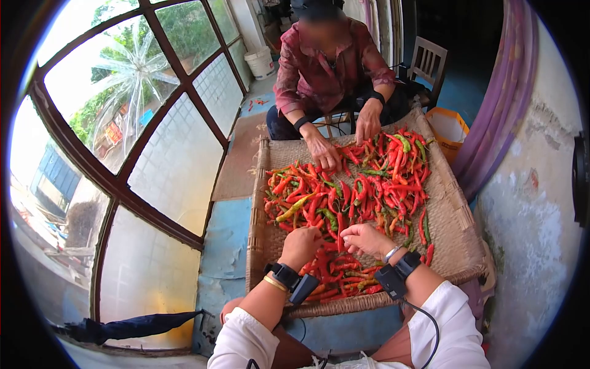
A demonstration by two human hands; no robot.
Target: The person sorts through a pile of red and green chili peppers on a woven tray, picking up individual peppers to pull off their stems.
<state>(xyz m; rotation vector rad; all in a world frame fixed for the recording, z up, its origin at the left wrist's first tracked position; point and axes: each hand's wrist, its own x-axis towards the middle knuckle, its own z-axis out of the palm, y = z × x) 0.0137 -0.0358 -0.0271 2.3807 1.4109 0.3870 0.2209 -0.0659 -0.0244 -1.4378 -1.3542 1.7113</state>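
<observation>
A woven tray [458, 249] lies before me, heaped with red, green and yellowish chili peppers [369, 190]. My right hand [365, 240] is closed in a pinch at the near side of the heap, with an upright red chili pepper [340, 231] at its fingertips. To its left, my left hand [301, 247] has its fingers curled in over the peppers; whatever lies inside them is hidden. A smaller pile of red peppers [344, 273] sits between my wrists, close to the tray's near rim.
Across the tray a person in a red checked shirt [326, 67] sits with both hands [324, 152] in the peppers. Framed windows [175, 166], one pane cracked, line the left. At right are a yellow-edged bin [447, 130], a chair [429, 64] and a wall [531, 203]. A folded umbrella [135, 326] lies lower left.
</observation>
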